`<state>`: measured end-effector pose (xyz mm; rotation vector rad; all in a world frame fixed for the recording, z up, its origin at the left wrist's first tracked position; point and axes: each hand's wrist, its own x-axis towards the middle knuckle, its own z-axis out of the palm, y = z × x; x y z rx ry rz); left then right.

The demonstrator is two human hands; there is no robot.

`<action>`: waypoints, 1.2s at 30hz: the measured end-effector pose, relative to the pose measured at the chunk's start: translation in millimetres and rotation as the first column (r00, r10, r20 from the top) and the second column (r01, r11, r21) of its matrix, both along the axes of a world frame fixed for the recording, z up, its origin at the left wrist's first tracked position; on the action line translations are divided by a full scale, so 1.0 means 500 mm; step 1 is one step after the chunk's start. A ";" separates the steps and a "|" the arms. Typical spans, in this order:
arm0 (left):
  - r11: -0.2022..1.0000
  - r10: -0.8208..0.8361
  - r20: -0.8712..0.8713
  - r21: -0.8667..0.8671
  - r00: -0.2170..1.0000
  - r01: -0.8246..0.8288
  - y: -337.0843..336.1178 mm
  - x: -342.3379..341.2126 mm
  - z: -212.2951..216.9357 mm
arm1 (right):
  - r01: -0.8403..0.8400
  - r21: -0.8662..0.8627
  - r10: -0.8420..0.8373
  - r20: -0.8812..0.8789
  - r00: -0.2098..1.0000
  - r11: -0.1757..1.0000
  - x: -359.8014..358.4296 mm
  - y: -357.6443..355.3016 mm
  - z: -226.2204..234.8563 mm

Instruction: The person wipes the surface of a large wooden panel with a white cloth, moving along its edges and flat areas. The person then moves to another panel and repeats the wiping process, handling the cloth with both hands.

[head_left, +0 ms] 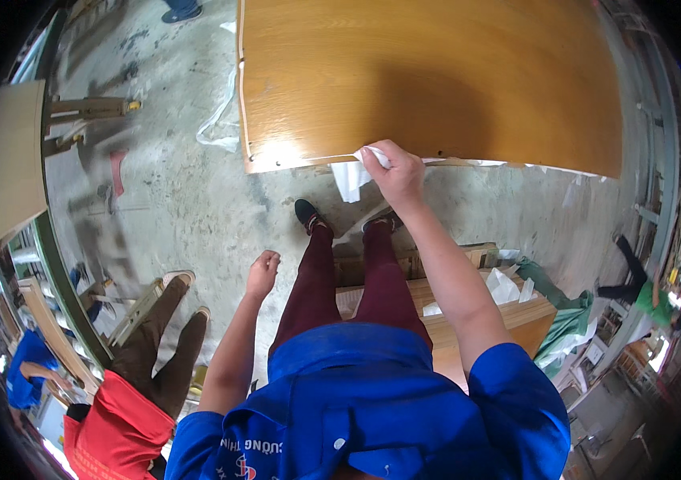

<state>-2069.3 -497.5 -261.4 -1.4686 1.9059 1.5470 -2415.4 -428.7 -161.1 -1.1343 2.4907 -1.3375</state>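
A large brown wood-grain panel (436, 72) fills the upper middle, with white edging along its left side. At its near edge my right hand (399, 172) is closed, thumb against fingers, on a thin white sheet (349, 181) that hangs below the edge. A narrow white strip runs left from that hand along the edge. Whether the sheet is paper or film I cannot tell. Down beside my left leg, apart from the panel, my left hand (263, 274) is loosely curled with nothing visible in it.
Stacked wooden boards (508, 324) with white scraps lie behind my legs at right, beside green cloth (556, 312). A person in red (120, 428) stands close at lower left. A green-framed rack (64, 280) runs along the left. Another person (654, 300) is far right.
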 end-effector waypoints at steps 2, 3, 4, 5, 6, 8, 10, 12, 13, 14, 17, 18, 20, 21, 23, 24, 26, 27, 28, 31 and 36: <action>1.000 -0.018 -0.151 -0.002 0.988 0.017 0.001 -0.080 0.044 | 0.048 -0.008 -0.048 -0.016 0.999 0.999 -0.029 0.041 -0.004; 1.000 -0.024 -0.222 0.000 0.975 0.025 0.002 -0.125 0.074 | 0.079 -0.014 -0.079 -0.007 0.997 0.997 -0.042 0.060 -0.002; 0.998 -0.059 -0.262 -0.019 0.963 0.056 -0.003 -0.174 0.111 | 0.111 -0.017 -0.111 0.005 0.994 0.994 -0.054 0.078 0.004; 0.996 -0.091 -0.300 -0.039 0.949 0.083 -0.011 -0.225 0.146 | 0.140 -0.020 -0.140 0.017 0.990 0.990 -0.066 0.098 0.009; 0.992 -0.109 -0.394 -0.102 0.913 0.075 -0.017 -0.273 0.174 | 0.173 0.030 -0.173 0.020 0.985 0.984 -0.081 0.125 0.005; 0.966 -0.179 -0.524 -0.254 0.833 0.048 -0.039 -0.365 0.213 | 0.232 0.033 -0.233 0.015 0.972 0.972 -0.104 0.161 0.004; 0.947 -0.175 -0.642 -0.317 0.747 -0.050 -0.059 -0.461 0.241 | 0.287 0.003 -0.287 0.048 0.957 0.958 -0.124 0.190 -0.004; 0.937 -0.137 -0.722 -0.316 0.678 -0.147 -0.078 -0.554 0.257 | 0.308 0.014 -0.309 0.051 0.950 0.951 -0.135 0.200 0.002; 0.926 -0.155 -0.729 -0.342 0.667 -0.159 -0.088 -0.594 0.261 | 0.319 0.022 -0.320 0.052 0.946 0.948 -0.138 0.204 0.006; 0.933 -0.150 -0.741 -0.325 0.655 -0.154 -0.094 -0.630 0.263 | 0.313 0.041 -0.315 0.049 0.948 0.949 -0.141 0.208 0.009; 0.952 -0.145 -0.766 -0.281 0.626 -0.123 -0.092 -0.719 0.263 | 0.293 0.070 -0.296 0.042 0.954 0.953 -0.145 0.215 0.009; 0.956 -0.148 -0.768 -0.272 0.623 -0.107 -0.086 -0.740 0.262 | 0.281 0.058 -0.284 0.039 0.958 0.958 -0.147 0.214 0.008; 0.965 -0.161 -0.772 -0.255 0.615 -0.068 -0.072 -0.773 0.249 | 0.271 0.066 -0.274 0.039 0.961 0.960 -0.147 0.213 0.006; 0.955 -0.196 -0.759 -0.290 0.621 -0.054 -0.064 -0.787 0.244 | 0.273 0.060 -0.275 0.038 0.961 0.960 -0.149 0.213 0.006; 0.935 -0.269 -0.731 -0.355 0.627 -0.012 -0.039 -0.819 0.239 | 0.289 0.053 -0.291 0.035 0.956 0.956 -0.158 0.223 -0.002; 0.923 -0.302 -0.664 -0.384 0.684 0.035 -0.028 -0.832 0.237 | 0.306 0.052 -0.308 0.038 0.951 0.951 -0.163 0.231 -0.005; 0.798 -0.470 -0.548 -0.598 0.692 0.069 -0.009 -0.866 0.236 | 0.332 0.049 -0.334 0.045 0.941 0.942 -0.175 0.246 -0.003; 0.717 -0.543 -0.477 -0.692 0.691 0.086 -0.001 -0.886 0.235 | 0.357 0.048 -0.360 0.065 0.931 0.933 -0.182 0.256 -0.002; 0.669 -0.572 -0.434 -0.738 0.696 0.090 0.004 -0.904 0.227 | 0.375 0.044 -0.378 0.085 0.922 0.926 -0.190 0.267 -0.001; 0.339 -0.551 -0.216 -0.941 0.806 -0.020 0.028 -0.956 0.199 | 0.435 0.021 -0.435 0.101 0.895 0.900 -0.220 0.304 -0.005; 0.208 -0.503 0.039 -0.964 0.863 0.165 0.038 -0.982 0.160 | 0.516 0.069 -0.517 0.005 0.856 0.854 -0.289 0.391 -0.012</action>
